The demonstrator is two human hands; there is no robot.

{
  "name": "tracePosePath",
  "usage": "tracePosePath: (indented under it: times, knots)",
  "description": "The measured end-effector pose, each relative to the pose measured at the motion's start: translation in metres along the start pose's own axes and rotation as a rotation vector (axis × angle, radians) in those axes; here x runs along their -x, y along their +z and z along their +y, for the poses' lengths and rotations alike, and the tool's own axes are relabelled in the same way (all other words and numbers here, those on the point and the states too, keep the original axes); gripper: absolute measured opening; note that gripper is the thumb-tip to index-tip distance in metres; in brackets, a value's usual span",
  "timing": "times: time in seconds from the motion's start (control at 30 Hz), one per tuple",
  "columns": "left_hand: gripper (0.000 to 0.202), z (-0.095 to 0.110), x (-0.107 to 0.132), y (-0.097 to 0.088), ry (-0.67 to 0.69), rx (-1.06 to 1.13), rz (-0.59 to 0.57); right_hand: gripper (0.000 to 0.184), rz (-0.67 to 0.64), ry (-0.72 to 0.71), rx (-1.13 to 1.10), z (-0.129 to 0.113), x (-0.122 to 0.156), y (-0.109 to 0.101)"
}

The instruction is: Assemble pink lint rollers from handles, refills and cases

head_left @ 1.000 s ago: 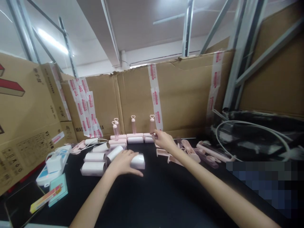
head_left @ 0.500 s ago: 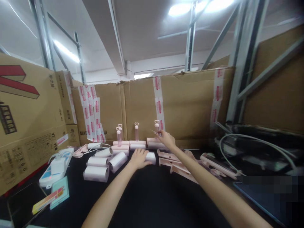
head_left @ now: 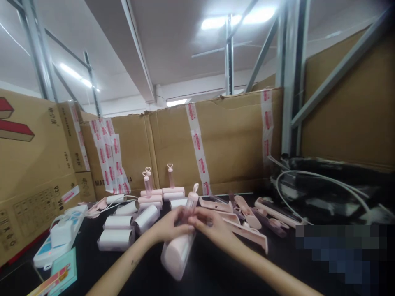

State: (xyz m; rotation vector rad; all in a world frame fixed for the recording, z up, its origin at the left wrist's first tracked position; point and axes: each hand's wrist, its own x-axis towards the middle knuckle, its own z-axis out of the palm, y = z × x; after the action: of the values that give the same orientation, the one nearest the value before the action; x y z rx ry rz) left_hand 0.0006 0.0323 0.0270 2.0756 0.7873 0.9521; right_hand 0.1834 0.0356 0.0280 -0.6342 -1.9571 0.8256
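Observation:
Both my hands hold one pink lint roller (head_left: 176, 254), tilted toward me, its handle ending in a heart-shaped loop (head_left: 196, 188). My left hand (head_left: 171, 224) wraps its fingers around the upper part of the roller. Opposite it, my right hand (head_left: 211, 224) closes at the base of the clear handle; its fingertips partly hide the joint. Behind my hands stand several like rollers with raised handles, one of them a pink roller (head_left: 173, 191). White paper rolls (head_left: 115, 239) in clear covers lie to the left of my left hand.
Pink plastic handle parts (head_left: 247, 234) lie on the black surface at right. A white power strip (head_left: 61, 236) with a plugged-in adapter and a teal packet (head_left: 66, 271) lie at left. A cardboard wall (head_left: 234, 144) closes off the back; a white cable (head_left: 324, 176) loops at far right.
My right hand, earlier at the back by a standing roller with a thin metal tool, has come nearer. Both hands now meet on a pink lint roller. The view has shifted slightly right.

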Motion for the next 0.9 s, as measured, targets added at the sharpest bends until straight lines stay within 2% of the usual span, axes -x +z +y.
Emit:
tracePosePath:
  times: [0.1, 0.2, 0.3, 0.43, 0.6, 0.7, 0.83, 0.9]
  knots:
    - [0.026, 0.004, 0.02, 0.002, -0.117, -0.127, -0.028, 0.033, -0.06, 0.084, -0.119, -0.002, 0.015, 0.018]
    - [0.023, 0.004, 0.032, 0.002, -0.124, -0.319, -0.027, 0.038, -0.098, 0.18, -0.129, -0.004, 0.027, 0.024]
    - [0.03, 0.006, 0.036, 0.001, -0.115, -0.363, -0.007, 0.045, -0.048, 0.266, -0.114, -0.004, 0.032, 0.021]
    - [0.032, 0.017, 0.039, -0.007, -0.137, -0.466, 0.016, 0.037, 0.033, 0.326, 0.01, 0.007, 0.027, 0.008]
    - [0.023, 0.031, 0.042, -0.012, -0.208, -0.662, -0.103, 0.034, -0.01, 0.337, 0.168, 0.016, 0.028, 0.005]
    - [0.022, 0.032, 0.043, -0.011, -0.216, -0.687, -0.151, 0.032, -0.054, 0.322, 0.159, 0.015, 0.033, 0.009]
    - [0.023, 0.031, 0.044, -0.015, -0.194, -0.607, -0.091, 0.031, -0.063, 0.385, 0.16, 0.018, 0.031, 0.008]
    - [0.023, 0.032, 0.044, -0.018, -0.199, -0.582, -0.098, 0.03, -0.067, 0.406, 0.137, 0.017, 0.029, 0.006]
